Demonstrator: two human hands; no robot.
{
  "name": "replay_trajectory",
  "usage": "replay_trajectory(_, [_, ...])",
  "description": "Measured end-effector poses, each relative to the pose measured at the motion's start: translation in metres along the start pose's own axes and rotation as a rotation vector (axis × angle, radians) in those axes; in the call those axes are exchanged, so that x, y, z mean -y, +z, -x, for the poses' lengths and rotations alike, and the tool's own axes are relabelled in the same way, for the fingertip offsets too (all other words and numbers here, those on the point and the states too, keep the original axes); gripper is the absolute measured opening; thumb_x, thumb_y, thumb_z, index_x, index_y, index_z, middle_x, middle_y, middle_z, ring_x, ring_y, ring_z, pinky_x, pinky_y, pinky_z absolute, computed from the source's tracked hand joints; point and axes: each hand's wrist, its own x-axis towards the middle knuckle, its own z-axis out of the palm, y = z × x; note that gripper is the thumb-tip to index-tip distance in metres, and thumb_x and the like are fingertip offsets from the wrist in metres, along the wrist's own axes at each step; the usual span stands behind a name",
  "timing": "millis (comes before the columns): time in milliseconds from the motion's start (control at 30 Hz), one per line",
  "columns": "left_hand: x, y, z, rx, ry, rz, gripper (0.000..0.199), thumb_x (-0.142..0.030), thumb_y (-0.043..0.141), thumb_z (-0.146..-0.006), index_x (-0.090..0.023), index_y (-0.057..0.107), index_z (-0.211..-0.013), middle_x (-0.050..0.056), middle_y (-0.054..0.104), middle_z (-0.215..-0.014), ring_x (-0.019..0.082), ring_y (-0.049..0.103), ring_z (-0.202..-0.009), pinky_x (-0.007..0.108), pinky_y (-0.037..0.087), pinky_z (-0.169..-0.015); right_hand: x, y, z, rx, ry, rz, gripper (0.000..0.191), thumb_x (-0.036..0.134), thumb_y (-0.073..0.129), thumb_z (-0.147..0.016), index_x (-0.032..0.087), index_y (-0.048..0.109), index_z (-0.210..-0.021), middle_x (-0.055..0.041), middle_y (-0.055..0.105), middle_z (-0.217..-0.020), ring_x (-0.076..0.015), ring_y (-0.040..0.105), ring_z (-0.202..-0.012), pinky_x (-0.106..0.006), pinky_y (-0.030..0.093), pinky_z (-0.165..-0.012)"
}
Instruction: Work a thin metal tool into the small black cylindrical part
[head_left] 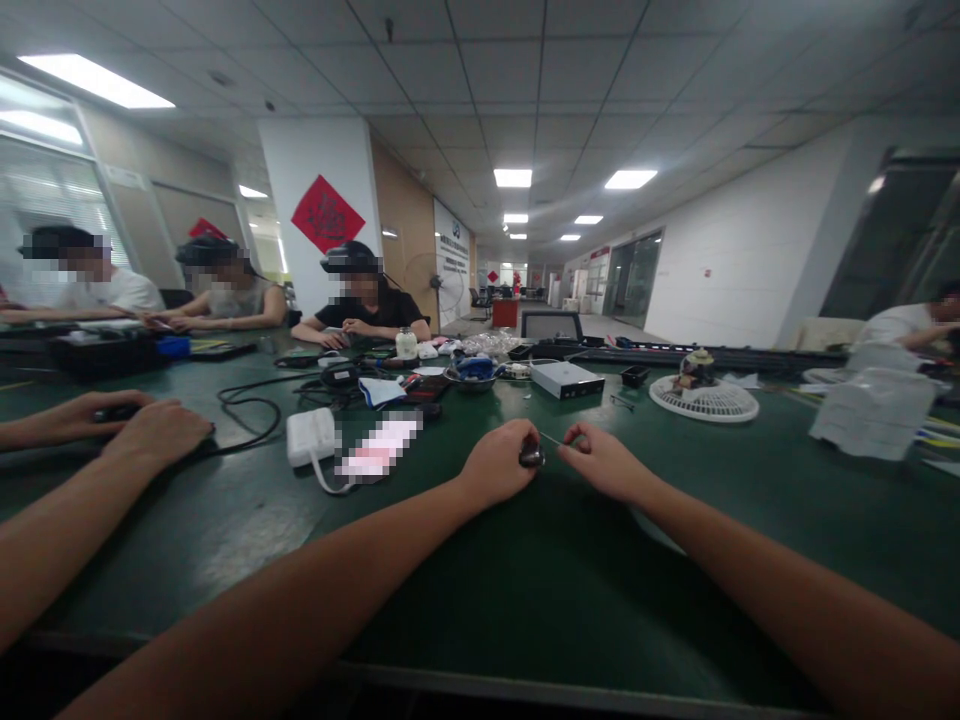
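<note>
Over the green table, my left hand (501,466) is closed around a small, dark, shiny object (532,456), whose kind I cannot make out. Just to its right, my right hand (600,461) pinches a thin metal rod (551,440). The rod points left at my left hand, its tip close to the dark object; whether they touch is unclear. My right fingers hide the rod's other end.
At left, a neighbour's hands (154,435) hold a black object by a cable (251,400). A white box-shaped device (311,437) lies nearer me. Further back are a silver-and-black drive (568,380), a white fan grille (703,400) and stacked clear containers (870,410).
</note>
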Motion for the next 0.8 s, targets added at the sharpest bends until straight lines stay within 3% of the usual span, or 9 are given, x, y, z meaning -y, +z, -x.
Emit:
replay_trajectory(100, [0.008, 0.002, -0.001, -0.028, -0.093, -0.028, 0.023, -0.016, 0.067, -0.074, -0.021, 0.059, -0.095, 0.005, 0.068, -0.099, 0.023, 0.064, -0.090, 0.032, 0.050, -0.074, -0.001, -0.009, 0.000, -0.091, -0.103, 0.156, 0.010, 0.026, 0.056, -0.087, 0.019, 0.061, -0.091, -0.0034, 0.068, -0.077, -0.0170, 0.060, -0.068, -0.027, 0.036, -0.060])
replay_trajectory(167, [0.011, 0.002, -0.001, -0.035, -0.118, -0.026, 0.024, -0.015, 0.068, -0.074, -0.021, 0.059, -0.096, 0.006, 0.068, -0.100, 0.023, 0.064, -0.091, 0.032, 0.050, -0.075, 0.000, -0.013, 0.001, -0.067, -0.152, 0.198, 0.007, 0.023, 0.058, -0.084, 0.019, 0.063, -0.088, -0.0031, 0.069, -0.076, -0.0170, 0.061, -0.068, -0.027, 0.037, -0.060])
replay_trajectory(300, [0.011, 0.000, 0.000, 0.005, -0.044, 0.016, 0.023, -0.014, 0.067, -0.075, -0.020, 0.061, -0.097, 0.006, 0.068, -0.102, 0.022, 0.065, -0.092, 0.032, 0.050, -0.077, 0.004, -0.013, 0.003, 0.003, -0.203, 0.190, 0.008, 0.021, 0.060, -0.080, 0.020, 0.065, -0.086, -0.0015, 0.068, -0.072, -0.0158, 0.061, -0.063, -0.026, 0.037, -0.058])
replay_trajectory(500, [0.004, 0.000, 0.000, 0.027, 0.038, -0.010, 0.024, -0.012, 0.064, -0.076, -0.020, 0.065, -0.100, 0.005, 0.070, -0.103, 0.022, 0.065, -0.095, 0.033, 0.050, -0.084, 0.005, -0.007, 0.003, -0.030, -0.218, 0.255, 0.010, 0.021, 0.061, -0.079, 0.020, 0.067, -0.087, -0.0015, 0.069, -0.075, -0.0153, 0.061, -0.065, -0.026, 0.037, -0.059])
replay_trajectory(667, [0.002, -0.002, 0.001, 0.017, 0.054, -0.039, 0.026, -0.011, 0.064, -0.076, -0.021, 0.066, -0.100, 0.004, 0.070, -0.104, 0.022, 0.065, -0.098, 0.031, 0.050, -0.085, 0.001, -0.004, 0.001, 0.057, -0.270, 0.108, 0.010, 0.019, 0.059, -0.078, 0.019, 0.065, -0.086, 0.0004, 0.066, -0.071, -0.0138, 0.059, -0.063, -0.024, 0.038, -0.058])
replay_trajectory(800, [0.001, -0.002, 0.001, 0.010, 0.095, -0.062, 0.028, -0.011, 0.062, -0.078, -0.022, 0.067, -0.103, 0.003, 0.070, -0.107, 0.021, 0.064, -0.099, 0.032, 0.048, -0.087, -0.004, -0.006, -0.004, 0.029, -0.219, 0.032, 0.011, 0.021, 0.057, -0.081, 0.017, 0.066, -0.087, -0.0009, 0.066, -0.072, -0.0144, 0.059, -0.064, -0.024, 0.040, -0.059])
